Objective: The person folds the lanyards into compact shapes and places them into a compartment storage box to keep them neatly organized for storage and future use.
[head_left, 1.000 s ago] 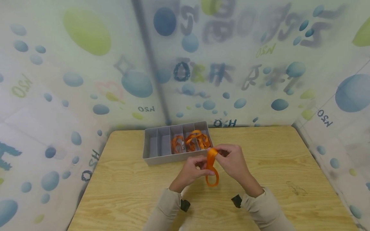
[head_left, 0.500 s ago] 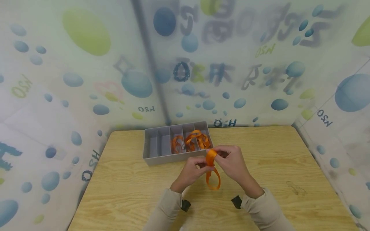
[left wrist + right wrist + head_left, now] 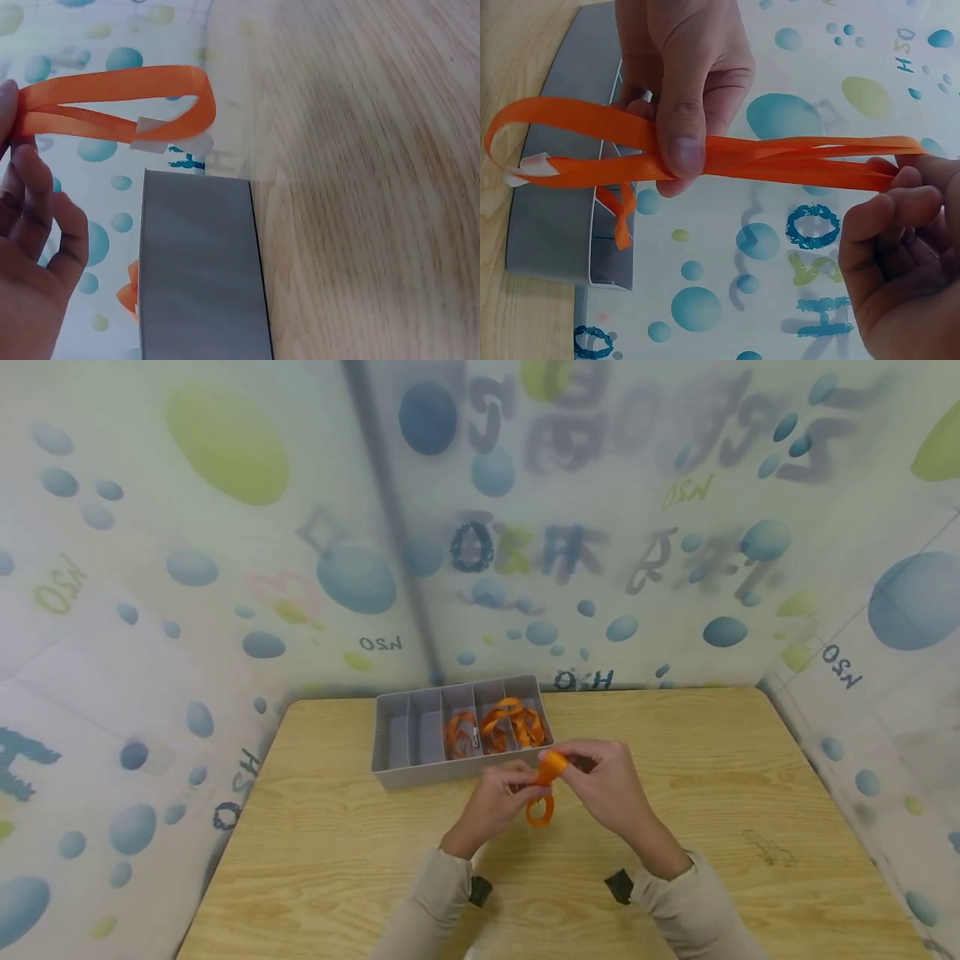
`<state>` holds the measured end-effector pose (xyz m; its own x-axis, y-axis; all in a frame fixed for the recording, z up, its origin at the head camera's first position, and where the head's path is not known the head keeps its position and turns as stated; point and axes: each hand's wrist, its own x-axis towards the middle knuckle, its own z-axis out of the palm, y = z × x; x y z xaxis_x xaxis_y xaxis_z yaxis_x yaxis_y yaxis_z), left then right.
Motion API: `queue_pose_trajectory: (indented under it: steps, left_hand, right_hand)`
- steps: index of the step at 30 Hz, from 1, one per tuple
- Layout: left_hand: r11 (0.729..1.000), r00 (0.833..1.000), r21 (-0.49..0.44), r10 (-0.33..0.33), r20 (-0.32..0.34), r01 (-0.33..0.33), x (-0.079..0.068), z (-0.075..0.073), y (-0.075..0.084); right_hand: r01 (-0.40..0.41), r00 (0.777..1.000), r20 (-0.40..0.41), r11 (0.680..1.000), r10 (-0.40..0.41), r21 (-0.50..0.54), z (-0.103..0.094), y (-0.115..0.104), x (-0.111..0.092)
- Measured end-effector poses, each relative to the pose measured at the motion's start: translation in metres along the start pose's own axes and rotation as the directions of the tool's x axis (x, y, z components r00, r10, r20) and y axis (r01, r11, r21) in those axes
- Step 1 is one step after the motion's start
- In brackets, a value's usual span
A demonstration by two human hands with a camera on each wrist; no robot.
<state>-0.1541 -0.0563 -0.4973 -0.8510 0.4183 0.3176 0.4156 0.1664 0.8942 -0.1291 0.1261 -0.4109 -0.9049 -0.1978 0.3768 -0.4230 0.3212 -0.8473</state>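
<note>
An orange lanyard (image 3: pixel 552 766) is stretched between my two hands, folded into several layers. My left hand (image 3: pixel 497 800) pinches it around the middle with thumb and fingers, as the right wrist view shows. Past that pinch a loop (image 3: pixel 555 120) sticks out, with a white piece (image 3: pixel 532 169) on it. At the opposite end my right hand (image 3: pixel 606 781) grips the folded bands between thumb and curled fingers. In the left wrist view, the loop with its white piece (image 3: pixel 150 135) extends beyond the left hand (image 3: pixel 37 232).
Behind the hands, a grey divided tray (image 3: pixel 427 774) stands on the wooden table (image 3: pixel 337 852). Its right-hand compartments hold more orange lanyards (image 3: pixel 513 724), a small metal clip (image 3: pixel 475 737) among them. A patterned wall covering (image 3: pixel 487 635) rises behind the table.
The loop hanging below my left hand first lengthened slightly, then became shorter and shifted left. The upper fold between the hands now tilts toward the right hand. The tray has not moved.
</note>
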Motion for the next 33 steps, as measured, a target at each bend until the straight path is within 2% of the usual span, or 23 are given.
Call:
queue_pose_trajectory:
  steps: [3, 7, 10, 14, 16, 19, 24, 28, 33]
  left_hand:
    - [0.999, 1.000, 0.047, 0.000, -0.028, 0.002, 0.001, -0.002, -0.003]
    - [0.998, 0.996, 0.054, -0.012, -0.086, 0.017, 0.005, -0.007, -0.001]
    - [0.999, 0.993, 0.021, -0.025, -0.119, 0.028, 0.007, -0.014, 0.015]
    - [0.998, 0.984, 0.050, -0.023, -0.176, 0.033, 0.010, -0.023, 0.041]
    - [0.996, 0.978, 0.068, -0.036, -0.206, 0.051, 0.012, -0.025, 0.045]
    - [0.996, 0.971, 0.072, -0.024, -0.240, 0.043, 0.014, -0.027, 0.046]
    - [1.000, 0.967, 0.006, -0.012, -0.256, 0.014, 0.018, -0.034, 0.051]
    - [0.998, 0.964, -0.045, -0.048, -0.261, 0.038, 0.020, -0.038, 0.058]
    - [0.995, 0.960, -0.075, -0.082, -0.268, 0.064, 0.022, -0.039, 0.065]
  right_hand:
    - [-0.014, 1.000, 0.021, 1.000, 0.013, 0.014, 0.000, 0.000, -0.002]
    - [-0.049, 0.998, 0.048, 0.998, 0.047, 0.033, 0.001, 0.002, -0.004]
    - [-0.067, 0.996, 0.061, 0.997, 0.065, 0.027, 0.001, 0.002, -0.006]
    - [-0.093, 0.993, 0.071, 0.995, 0.091, 0.030, 0.001, 0.003, -0.008]
    - [-0.108, 0.992, 0.077, 0.993, 0.105, 0.039, 0.001, 0.005, -0.010]
    - [-0.118, 0.990, 0.084, 0.993, 0.116, 0.030, 0.003, 0.009, -0.012]
    - [-0.144, 0.985, 0.095, 0.990, 0.143, 0.006, 0.007, 0.020, -0.015]
    - [-0.179, 0.979, 0.094, 0.984, 0.179, -0.001, 0.011, 0.026, -0.018]
    - [-0.180, 0.981, 0.065, 0.983, 0.182, -0.040, 0.017, 0.031, -0.021]
